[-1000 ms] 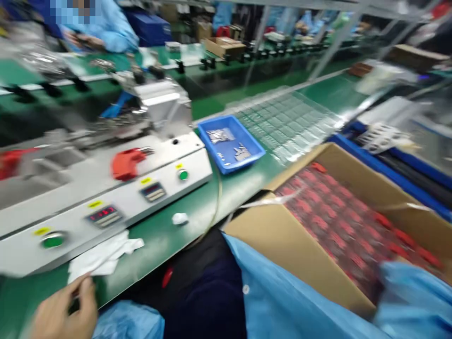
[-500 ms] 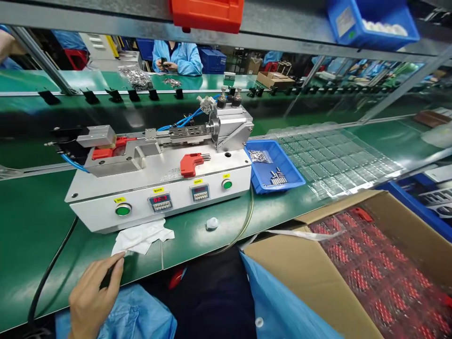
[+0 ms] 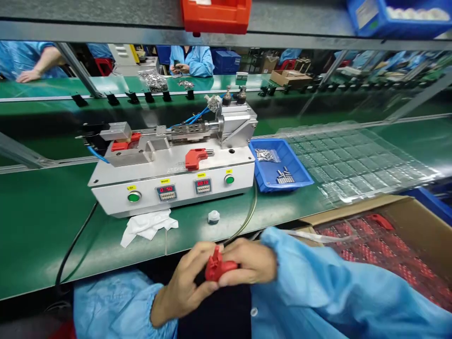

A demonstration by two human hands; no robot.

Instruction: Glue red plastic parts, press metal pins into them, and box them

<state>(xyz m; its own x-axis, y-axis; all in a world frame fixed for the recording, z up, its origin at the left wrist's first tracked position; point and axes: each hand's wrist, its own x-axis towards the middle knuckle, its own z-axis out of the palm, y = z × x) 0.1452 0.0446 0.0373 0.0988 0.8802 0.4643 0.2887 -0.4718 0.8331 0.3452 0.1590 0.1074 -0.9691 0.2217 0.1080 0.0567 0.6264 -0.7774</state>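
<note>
Low in front of me, a red plastic piece [image 3: 213, 266] is held between both hands; its full shape is partly covered by fingers. My left hand [image 3: 189, 278] grips it from the left with thumb and fingers. From the right, my right hand [image 3: 252, 261] closes round its other end. Beyond stands a white and silver bench machine [image 3: 183, 200]. A red pistol-shaped piece with metal pins [image 3: 195, 159] lies on the machine's top, and another red piece [image 3: 123, 142] sits in the fixture at its left end.
A blue bin [image 3: 266, 183] with metal pins stands right of the machine. A white cloth [image 3: 150, 225] and a small white cap [image 3: 213, 217] lie in front. Clear plastic trays [image 3: 353, 162] lie farther right, above a carton [image 3: 399, 205] of red pieces. Co-workers sit across the bench.
My left hand has moved right, away from the cloth. My right hand has come into view, and both hands now hold a red piece. The machine's displays read differently, and the view has shifted.
</note>
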